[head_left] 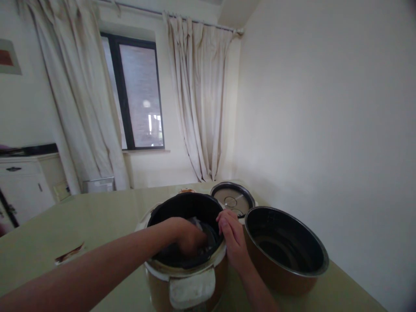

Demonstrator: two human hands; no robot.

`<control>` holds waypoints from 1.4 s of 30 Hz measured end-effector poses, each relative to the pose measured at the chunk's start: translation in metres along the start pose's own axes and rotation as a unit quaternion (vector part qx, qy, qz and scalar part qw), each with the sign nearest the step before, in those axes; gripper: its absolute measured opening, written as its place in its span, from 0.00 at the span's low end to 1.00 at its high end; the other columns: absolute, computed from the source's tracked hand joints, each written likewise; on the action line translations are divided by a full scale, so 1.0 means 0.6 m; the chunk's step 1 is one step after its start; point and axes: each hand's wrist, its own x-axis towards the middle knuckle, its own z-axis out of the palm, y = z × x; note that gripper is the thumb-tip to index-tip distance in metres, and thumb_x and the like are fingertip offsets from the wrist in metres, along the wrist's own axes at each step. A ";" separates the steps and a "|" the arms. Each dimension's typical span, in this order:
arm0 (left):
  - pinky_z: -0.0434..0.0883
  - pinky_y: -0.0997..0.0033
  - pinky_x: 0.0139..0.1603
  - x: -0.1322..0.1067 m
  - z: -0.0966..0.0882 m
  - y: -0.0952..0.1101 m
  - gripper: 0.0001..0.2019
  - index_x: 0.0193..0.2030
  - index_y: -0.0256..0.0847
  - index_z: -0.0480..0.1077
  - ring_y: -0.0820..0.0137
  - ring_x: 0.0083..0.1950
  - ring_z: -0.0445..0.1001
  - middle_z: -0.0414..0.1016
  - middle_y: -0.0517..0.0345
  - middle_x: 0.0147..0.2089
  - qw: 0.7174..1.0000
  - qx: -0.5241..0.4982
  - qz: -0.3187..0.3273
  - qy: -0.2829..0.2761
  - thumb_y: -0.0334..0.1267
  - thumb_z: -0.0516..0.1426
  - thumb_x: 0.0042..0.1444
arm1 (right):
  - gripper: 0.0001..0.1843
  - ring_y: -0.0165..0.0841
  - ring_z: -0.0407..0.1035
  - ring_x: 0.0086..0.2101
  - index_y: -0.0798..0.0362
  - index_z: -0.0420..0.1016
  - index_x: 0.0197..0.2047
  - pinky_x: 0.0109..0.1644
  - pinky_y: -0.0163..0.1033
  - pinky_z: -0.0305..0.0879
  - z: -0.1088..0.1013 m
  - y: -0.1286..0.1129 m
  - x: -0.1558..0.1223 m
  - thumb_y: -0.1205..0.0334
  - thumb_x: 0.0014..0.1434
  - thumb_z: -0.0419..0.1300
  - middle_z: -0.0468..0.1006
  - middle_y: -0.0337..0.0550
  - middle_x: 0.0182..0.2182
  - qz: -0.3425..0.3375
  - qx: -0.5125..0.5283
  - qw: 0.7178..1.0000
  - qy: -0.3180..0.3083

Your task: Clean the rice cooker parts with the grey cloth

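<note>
A pressure cooker body [191, 289] with a dark interior and a pale front handle stands in front of me. My left hand [192, 238] reaches down inside it, fingers curled and partly hidden. A greyish piece that looks like a cloth [196, 223] shows beside those fingers, against the inner wall or bottom. On the cooker's right rim, my right hand [231, 232] is closed over the edge. Just right of that hand sits a separate inner pot [286, 242], dark inside and brownish outside.
Behind the cooker lies a round lid [232, 197] with a dark rim. A small brown-and-white item [69, 253] rests on the greenish table [107, 212] at left, another behind the cooker. A wall [325, 121] borders the right side; curtains [201, 95] hang beyond.
</note>
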 end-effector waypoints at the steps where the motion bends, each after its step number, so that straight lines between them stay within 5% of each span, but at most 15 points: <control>1: 0.79 0.55 0.37 -0.009 0.001 -0.007 0.09 0.34 0.44 0.80 0.51 0.36 0.83 0.85 0.49 0.35 0.999 -0.005 -0.026 -0.031 0.33 0.64 0.42 | 0.24 0.38 0.65 0.38 0.48 0.63 0.28 0.46 0.45 0.60 0.000 0.000 0.000 0.50 0.76 0.48 0.71 0.42 0.32 0.000 -0.001 1.000 -0.002; 4: 0.78 0.52 0.36 -0.035 0.006 -0.033 0.10 0.35 0.44 0.81 0.50 0.34 0.81 0.83 0.50 0.31 0.992 0.009 -0.091 -0.081 0.33 0.67 0.41 | 0.24 0.38 0.65 0.38 0.48 0.62 0.28 0.46 0.45 0.59 0.000 -0.002 0.001 0.50 0.77 0.47 0.71 0.42 0.32 -0.004 -0.002 1.000 -0.001; 9: 0.74 0.47 0.53 -0.052 0.003 -0.066 0.16 0.39 0.44 0.84 0.46 0.51 0.80 0.85 0.45 0.44 0.976 0.141 -0.146 0.082 0.25 0.68 0.42 | 0.23 0.38 0.65 0.38 0.49 0.63 0.28 0.47 0.45 0.58 0.003 -0.006 0.002 0.52 0.77 0.48 0.72 0.42 0.33 -0.003 -0.002 1.000 0.005; 13: 0.66 0.49 0.60 -0.033 -0.032 -0.062 0.11 0.44 0.43 0.82 0.50 0.61 0.72 0.81 0.44 0.53 0.931 0.268 -0.067 0.237 0.27 0.59 0.61 | 0.23 0.37 0.64 0.38 0.49 0.62 0.28 0.45 0.45 0.57 0.008 -0.006 0.002 0.52 0.76 0.48 0.71 0.41 0.32 -0.004 -0.005 1.000 0.015; 16: 0.64 0.53 0.57 -0.011 -0.058 -0.050 0.13 0.49 0.46 0.79 0.55 0.60 0.69 0.79 0.45 0.56 0.887 0.362 0.053 0.283 0.33 0.53 0.70 | 0.23 0.37 0.63 0.37 0.49 0.62 0.29 0.45 0.45 0.57 0.011 -0.003 0.001 0.52 0.76 0.48 0.69 0.41 0.31 -0.005 -0.012 1.000 0.022; 20: 0.64 0.54 0.51 0.013 -0.056 -0.041 0.17 0.49 0.47 0.78 0.56 0.58 0.69 0.78 0.45 0.54 0.858 0.413 0.147 0.267 0.36 0.47 0.74 | 0.22 0.37 0.63 0.36 0.48 0.62 0.29 0.45 0.44 0.57 0.013 0.000 0.000 0.53 0.77 0.47 0.68 0.40 0.30 -0.007 -0.021 0.999 0.024; 23: 0.66 0.56 0.47 0.019 -0.039 -0.048 0.16 0.53 0.47 0.78 0.55 0.56 0.71 0.79 0.45 0.54 0.860 0.411 0.147 0.263 0.37 0.49 0.73 | 0.22 0.37 0.62 0.36 0.48 0.61 0.29 0.45 0.44 0.57 0.012 -0.001 0.000 0.53 0.77 0.47 0.68 0.40 0.30 -0.011 -0.024 1.000 0.016; 29: 0.73 0.58 0.53 -0.022 -0.033 -0.068 0.17 0.56 0.43 0.78 0.54 0.55 0.78 0.82 0.44 0.53 0.927 0.312 -0.040 0.204 0.32 0.60 0.61 | 0.23 0.38 0.64 0.38 0.48 0.63 0.29 0.45 0.45 0.59 0.004 -0.006 0.001 0.50 0.77 0.47 0.71 0.42 0.32 -0.003 -0.029 1.000 0.006; 32: 0.75 0.57 0.55 -0.054 -0.041 -0.059 0.21 0.52 0.44 0.80 0.51 0.53 0.81 0.84 0.43 0.52 0.949 0.205 -0.159 0.178 0.40 0.69 0.49 | 0.23 0.38 0.65 0.38 0.48 0.63 0.29 0.47 0.45 0.59 0.000 -0.010 0.003 0.50 0.77 0.47 0.71 0.42 0.32 -0.009 -0.028 1.000 -0.005; 35: 0.77 0.53 0.53 -0.077 -0.047 -0.038 0.27 0.47 0.40 0.82 0.46 0.52 0.82 0.84 0.38 0.51 0.960 0.111 -0.243 0.081 0.47 0.72 0.37 | 0.23 0.38 0.65 0.38 0.48 0.63 0.28 0.47 0.45 0.59 0.000 -0.011 0.003 0.52 0.77 0.48 0.72 0.41 0.32 -0.007 -0.024 1.000 -0.006; 39: 0.79 0.58 0.44 -0.085 -0.041 -0.002 0.22 0.43 0.41 0.81 0.51 0.45 0.82 0.85 0.45 0.45 0.977 -0.023 -0.199 -0.072 0.46 0.69 0.40 | 0.22 0.38 0.66 0.38 0.48 0.64 0.29 0.47 0.46 0.60 0.006 -0.011 0.002 0.53 0.76 0.48 0.73 0.42 0.32 -0.009 -0.014 1.000 0.013; 42: 0.78 0.64 0.42 -0.073 -0.025 0.020 0.15 0.44 0.42 0.79 0.60 0.41 0.80 0.84 0.55 0.41 0.984 -0.146 -0.103 -0.024 0.41 0.62 0.48 | 0.22 0.38 0.67 0.38 0.48 0.64 0.29 0.47 0.46 0.60 0.010 -0.011 -0.002 0.53 0.76 0.46 0.73 0.42 0.32 -0.015 -0.004 0.999 0.031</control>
